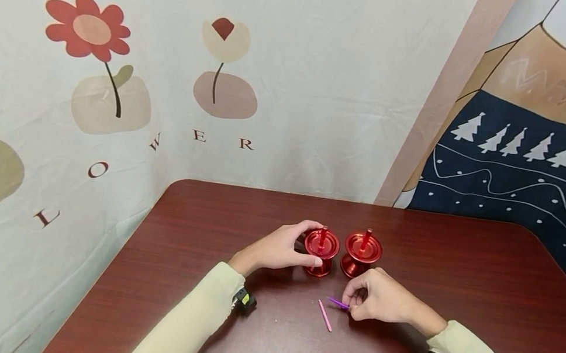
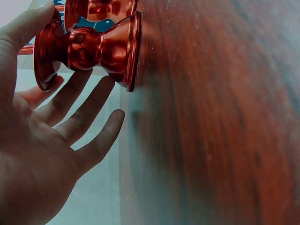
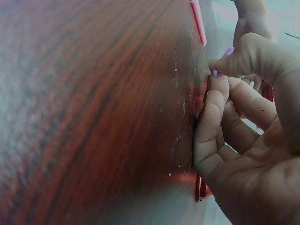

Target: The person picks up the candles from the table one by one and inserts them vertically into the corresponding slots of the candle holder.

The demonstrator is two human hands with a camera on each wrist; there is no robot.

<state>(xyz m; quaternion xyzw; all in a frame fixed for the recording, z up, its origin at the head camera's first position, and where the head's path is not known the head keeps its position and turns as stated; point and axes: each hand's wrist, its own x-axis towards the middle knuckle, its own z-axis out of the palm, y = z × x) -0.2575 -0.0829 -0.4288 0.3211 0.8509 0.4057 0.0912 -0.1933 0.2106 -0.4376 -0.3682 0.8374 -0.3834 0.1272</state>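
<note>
Two red metallic candle holders stand side by side on the table, each a dish with a short upright post on a flared foot. My left hand point(image 1: 285, 246) holds the left candle holder point(image 1: 321, 245) at its dish, thumb in front and index finger behind; in the left wrist view the other fingers point(image 2: 101, 140) spread beside it. Just in front of the right candle holder point(image 1: 363, 248), my right hand point(image 1: 382, 297) pinches a thin purple candle point(image 1: 338, 303) between thumb and fingertips, low over the table. A thin pink candle point(image 1: 325, 315) lies to the left of that hand.
The dark red wooden table point(image 1: 193, 218) reaches back to a pale wall hanging point(image 1: 315, 86) with flowers and letters. A dark blue hanging with white trees point(image 1: 522, 170) is at the right. Small pale specks dot the tabletop near the right hand.
</note>
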